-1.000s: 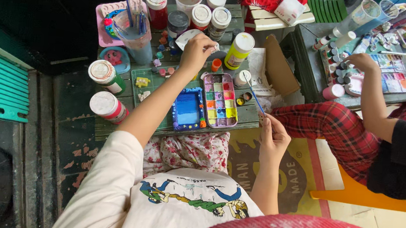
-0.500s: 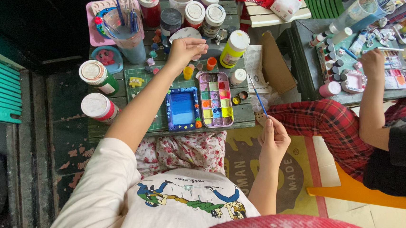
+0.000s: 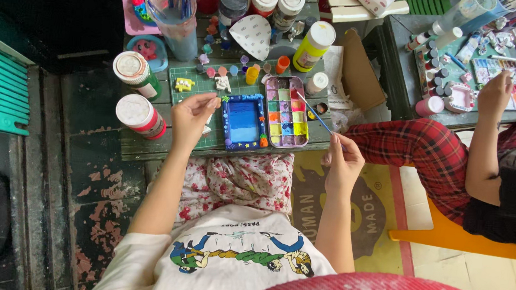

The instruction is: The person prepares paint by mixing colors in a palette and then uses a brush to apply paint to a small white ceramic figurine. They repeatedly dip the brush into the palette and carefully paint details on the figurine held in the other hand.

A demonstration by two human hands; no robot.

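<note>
Left hand [image 3: 192,113]: fingers pinched a tiny piece beside the blue frame [image 3: 243,121].
Right hand [image 3: 342,163]: fingers gripped a thin brush [image 3: 313,111], tip over the paint tray [image 3: 286,112].
Frame: lay on the green mat [image 3: 198,86], on the table [image 3: 137,145].

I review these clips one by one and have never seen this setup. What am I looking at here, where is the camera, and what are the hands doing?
There is no machine: a person wears a camera on the head, looking down at their own two hands. The left hand pinches a small piece, too small to identify, above a green cutting mat. The right hand holds a thin paintbrush whose tip reaches a paint palette of coloured wells. Between them lies a small blue picture frame. Paint jars, a yellow bottle and a cup of brushes stand around. On the right, another person works at a separate table.
</note>
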